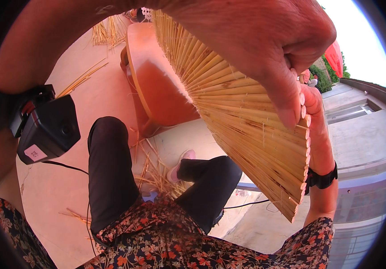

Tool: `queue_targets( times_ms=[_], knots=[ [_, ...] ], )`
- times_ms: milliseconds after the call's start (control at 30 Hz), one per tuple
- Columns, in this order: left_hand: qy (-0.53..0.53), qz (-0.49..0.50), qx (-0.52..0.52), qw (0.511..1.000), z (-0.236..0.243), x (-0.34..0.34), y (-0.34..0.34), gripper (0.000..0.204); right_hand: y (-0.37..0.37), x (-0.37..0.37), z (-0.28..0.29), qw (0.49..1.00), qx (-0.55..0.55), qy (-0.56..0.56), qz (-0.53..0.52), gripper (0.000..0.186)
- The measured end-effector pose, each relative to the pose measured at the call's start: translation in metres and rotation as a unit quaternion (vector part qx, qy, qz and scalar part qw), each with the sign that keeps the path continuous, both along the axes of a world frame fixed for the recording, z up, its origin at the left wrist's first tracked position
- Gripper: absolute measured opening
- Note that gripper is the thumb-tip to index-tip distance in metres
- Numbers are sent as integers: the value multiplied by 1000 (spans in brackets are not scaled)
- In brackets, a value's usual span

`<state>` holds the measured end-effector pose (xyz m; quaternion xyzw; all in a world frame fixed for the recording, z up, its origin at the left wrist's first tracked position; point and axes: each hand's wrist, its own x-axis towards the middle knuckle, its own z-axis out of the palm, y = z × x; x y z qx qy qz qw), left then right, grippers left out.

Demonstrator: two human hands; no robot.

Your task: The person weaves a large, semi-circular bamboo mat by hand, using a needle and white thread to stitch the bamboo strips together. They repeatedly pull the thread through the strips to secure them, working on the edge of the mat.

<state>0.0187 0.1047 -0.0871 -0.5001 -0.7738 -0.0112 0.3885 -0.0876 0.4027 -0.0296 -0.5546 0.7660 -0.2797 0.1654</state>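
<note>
A fan-shaped sheet of pale yellow straw stalks (255, 125), laid tightly side by side, is held up in front of me. Its round cut ends line the right edge. My left hand (264, 49) reaches across the top of the view and is closed on the upper right of the sheet, its thumb pressed along the cut ends. Behind that edge, my right hand (313, 105) is at the sheet too; most of its fingers are hidden by the straw and my left hand, so its grip cannot be made out.
A small brown wooden table (161, 94) stands beyond my knees. Loose stalks (150, 172) lie on the floor between my legs, with more stalks (83, 78) at the left and a bundle (108, 31) at the back. A black cable (246, 204) runs beside me.
</note>
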Motion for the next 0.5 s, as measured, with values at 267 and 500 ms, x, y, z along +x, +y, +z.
queue_targets(
  times_ms=[267,500],
  knots=[
    [8,7,15,1000,-6,1,1,38,-7,15,-1,996,30,90,-3,9],
    [25,-15,38,999,-11,-3,8,38,-3,21,5,990,42,135,14,12]
  ],
)
